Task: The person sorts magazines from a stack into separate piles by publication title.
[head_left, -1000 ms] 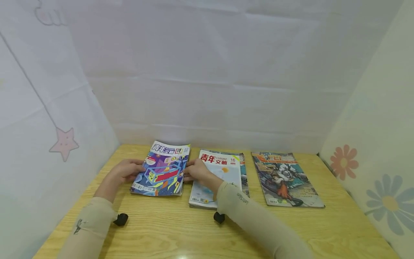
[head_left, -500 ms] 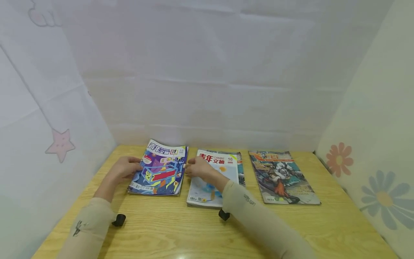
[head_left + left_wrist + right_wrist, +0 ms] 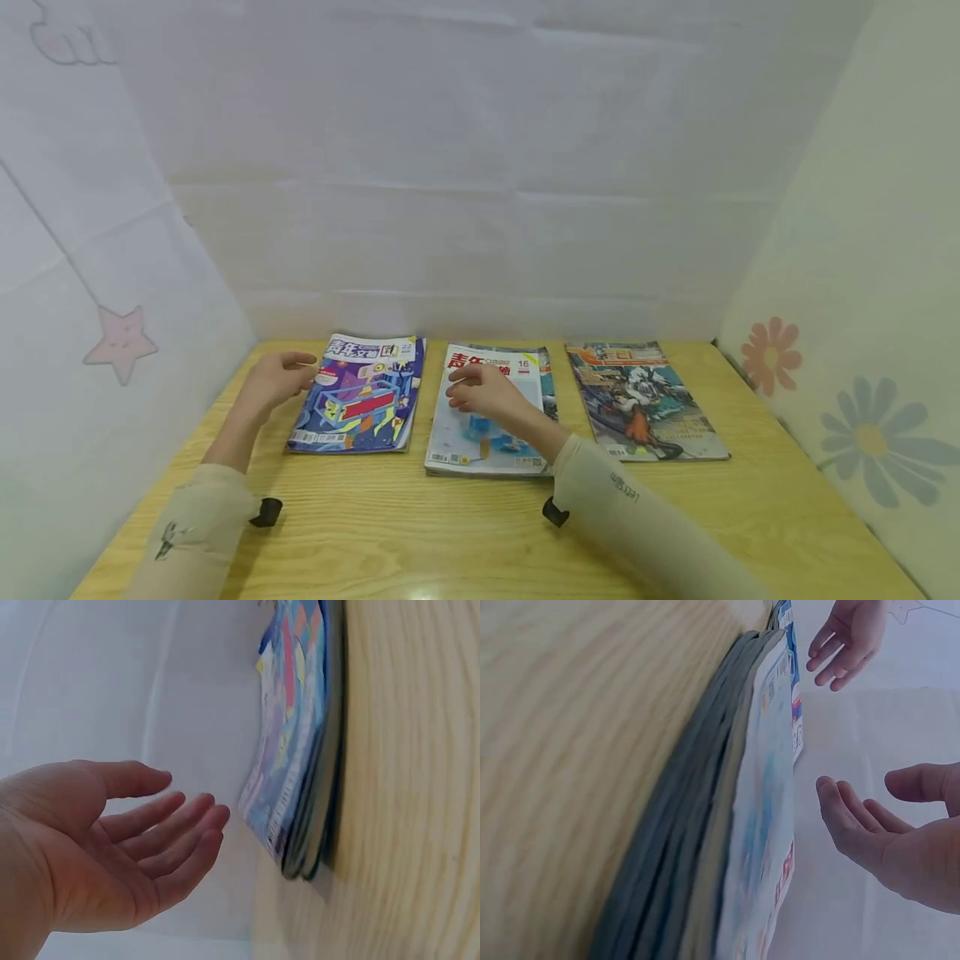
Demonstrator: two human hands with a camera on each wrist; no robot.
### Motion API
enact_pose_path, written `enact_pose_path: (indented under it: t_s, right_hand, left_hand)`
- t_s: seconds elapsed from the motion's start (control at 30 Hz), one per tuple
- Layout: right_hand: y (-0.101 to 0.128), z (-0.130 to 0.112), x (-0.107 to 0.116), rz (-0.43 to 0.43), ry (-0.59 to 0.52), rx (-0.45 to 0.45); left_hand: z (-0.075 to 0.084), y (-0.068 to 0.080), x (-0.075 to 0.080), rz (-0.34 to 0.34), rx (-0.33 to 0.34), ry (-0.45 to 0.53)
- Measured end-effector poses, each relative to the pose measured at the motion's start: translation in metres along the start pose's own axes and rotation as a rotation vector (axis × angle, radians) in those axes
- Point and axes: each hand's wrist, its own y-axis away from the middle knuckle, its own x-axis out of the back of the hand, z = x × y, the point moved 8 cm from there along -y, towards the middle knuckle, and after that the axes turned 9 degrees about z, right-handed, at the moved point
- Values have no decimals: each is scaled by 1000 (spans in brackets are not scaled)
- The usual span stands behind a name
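Note:
A small stack of magazines with a purple cover on top (image 3: 360, 400) lies at the left of the table. My left hand (image 3: 279, 382) hovers just off its left edge, fingers loosely bent and holding nothing; the left wrist view shows a gap between fingertips and stack. In the middle lies a thicker stack topped by a white magazine with red title letters (image 3: 480, 442). My right hand (image 3: 487, 392) is raised over that cover, fingers relaxed and parted from the thumb. In the right wrist view, the right hand (image 3: 892, 840) stands apart from the stack's cover.
A magazine with a dark comic-style cover (image 3: 637, 400) lies at the right. Another magazine's teal edge (image 3: 550, 383) sticks out beneath the middle stack. White cloth walls (image 3: 465, 167) enclose the back and sides of the wooden table (image 3: 360, 525).
Both hands have come away from the purple-covered stack and risen. The right hand has moved rightward over the white magazine. The view has shifted slightly.

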Motion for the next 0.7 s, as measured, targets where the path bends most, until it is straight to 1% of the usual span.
enact_pose_path:
  t_s: [0.07, 0.13, 0.2, 0.27, 0.33, 0.47, 0.6, 0.7]
  right_hand:
    - [6, 2, 7, 11, -13, 10]
    - [13, 3, 15, 30, -35, 24]
    - [19, 4, 23, 47, -50, 44]
    - [25, 5, 32, 61, -50, 72]
    - [31, 6, 40, 77, -47, 89]
    - [42, 11, 57, 114, -57, 95]
    - [52, 15, 75, 155, -60, 85]
    - [58, 17, 88, 168, -24, 71]
  left_hand:
    - [8, 1, -3, -14, -31, 41]
    - [17, 2, -9, -38, -60, 117]
    - [26, 2, -19, -68, -76, 197]
    - [35, 4, -32, -96, -88, 254]
    - [44, 9, -47, -134, -86, 306]
    - [54, 21, -74, -194, -94, 299]
    - [60, 31, -99, -244, -65, 322]
    - [63, 37, -114, -282, -37, 352]
